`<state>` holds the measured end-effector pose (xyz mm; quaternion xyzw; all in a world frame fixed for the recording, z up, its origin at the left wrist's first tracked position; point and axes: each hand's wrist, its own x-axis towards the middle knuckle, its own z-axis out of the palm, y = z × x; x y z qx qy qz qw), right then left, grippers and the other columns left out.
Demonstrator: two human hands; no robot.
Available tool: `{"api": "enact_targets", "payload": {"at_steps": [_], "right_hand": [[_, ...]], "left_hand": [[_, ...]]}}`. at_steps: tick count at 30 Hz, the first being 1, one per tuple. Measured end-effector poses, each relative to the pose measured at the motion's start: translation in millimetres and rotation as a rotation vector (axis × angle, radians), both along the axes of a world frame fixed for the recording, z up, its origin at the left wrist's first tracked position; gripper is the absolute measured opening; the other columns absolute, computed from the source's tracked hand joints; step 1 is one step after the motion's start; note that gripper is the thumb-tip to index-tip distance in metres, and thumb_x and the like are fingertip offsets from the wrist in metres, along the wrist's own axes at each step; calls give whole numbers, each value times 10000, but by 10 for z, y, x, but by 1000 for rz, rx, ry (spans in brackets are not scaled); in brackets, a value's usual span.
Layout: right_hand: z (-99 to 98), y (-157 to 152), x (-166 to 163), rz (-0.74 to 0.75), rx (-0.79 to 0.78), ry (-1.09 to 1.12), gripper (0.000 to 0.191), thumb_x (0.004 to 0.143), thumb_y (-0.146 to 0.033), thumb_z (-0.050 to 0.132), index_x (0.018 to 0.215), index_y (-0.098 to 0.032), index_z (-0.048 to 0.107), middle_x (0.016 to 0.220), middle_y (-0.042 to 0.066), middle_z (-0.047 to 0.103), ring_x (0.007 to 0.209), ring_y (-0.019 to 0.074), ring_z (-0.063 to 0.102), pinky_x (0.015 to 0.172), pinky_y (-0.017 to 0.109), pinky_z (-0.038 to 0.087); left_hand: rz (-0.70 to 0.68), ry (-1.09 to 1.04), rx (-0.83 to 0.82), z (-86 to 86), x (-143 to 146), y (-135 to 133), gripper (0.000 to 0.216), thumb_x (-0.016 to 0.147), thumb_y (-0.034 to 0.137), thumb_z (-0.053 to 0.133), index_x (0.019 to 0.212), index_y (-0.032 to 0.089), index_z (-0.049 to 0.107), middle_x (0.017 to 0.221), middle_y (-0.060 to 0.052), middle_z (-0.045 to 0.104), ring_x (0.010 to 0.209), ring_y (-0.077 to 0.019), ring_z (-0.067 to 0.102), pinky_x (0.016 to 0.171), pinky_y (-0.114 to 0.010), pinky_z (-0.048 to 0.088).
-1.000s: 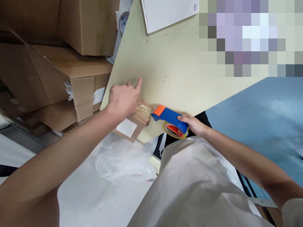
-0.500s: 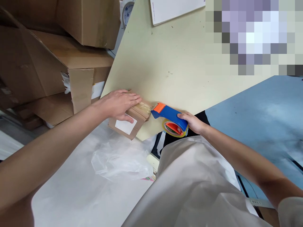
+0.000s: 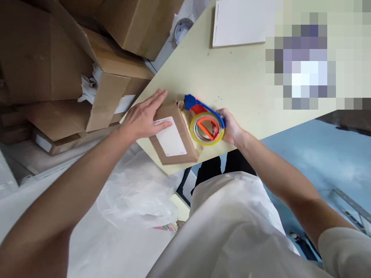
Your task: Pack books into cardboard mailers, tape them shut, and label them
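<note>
A small brown cardboard box (image 3: 189,148) with a white label (image 3: 171,137) on its upward face lies near the table's front corner. My left hand (image 3: 147,117) rests on its left edge, fingers stretched out and thumb across the label. In my right hand (image 3: 230,125) is a blue and orange tape dispenser (image 3: 207,119) with a roll of yellowish tape. Its blue head is at the box's far right corner, and the roll lies along the box's right side. Whether the tape touches the box I cannot tell.
Large open cartons (image 3: 116,77) crowd the left side. Behind them is a tape roll (image 3: 183,30). A white pad of paper (image 3: 239,23) lies on the pale table (image 3: 243,81). Crumpled clear plastic (image 3: 136,193) hangs below the table's near corner. A blurred patch covers the upper right.
The box has turned so its labelled face points more upward. My right hand has brought the dispenser up against the box's right side and tilted it. My left hand has shifted to the box's left edge.
</note>
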<state>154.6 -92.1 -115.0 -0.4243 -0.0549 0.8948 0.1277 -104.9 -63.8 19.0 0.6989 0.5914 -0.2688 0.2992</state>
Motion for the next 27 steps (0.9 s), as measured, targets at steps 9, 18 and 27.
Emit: {"api": "enact_targets", "payload": {"at_steps": [9,18,27], "right_hand": [[124,560,111,180,161,-117,519,817,-701,454,840,-209,621,598,37,603,620,214,593,660,379,537],[410,-65,593,270,-91,-141,358,863,-520,496,863,-201,658,848,78,732,788,239,674,750,365,572],[360,975,55,268,292,-172,348,967,-135,277,957,-60,617,891,22,625,829,127,630,720,262,502]], "left_hand": [[81,50,205,-138,346,-204,1029,744,661,565,1534,247,51,1585,-159,162,1336,-439,299,1030,-533,265],[92,35,222,-119,367,-227,953,776,661,526,1529,264,97,1523,-179,279,1293,-446,345,1011,-552,274],[218,102,307,-63,215,-282,947,778,612,554,1534,263,102,1599,-146,132,1421,-457,127,1056,-646,197]]}}
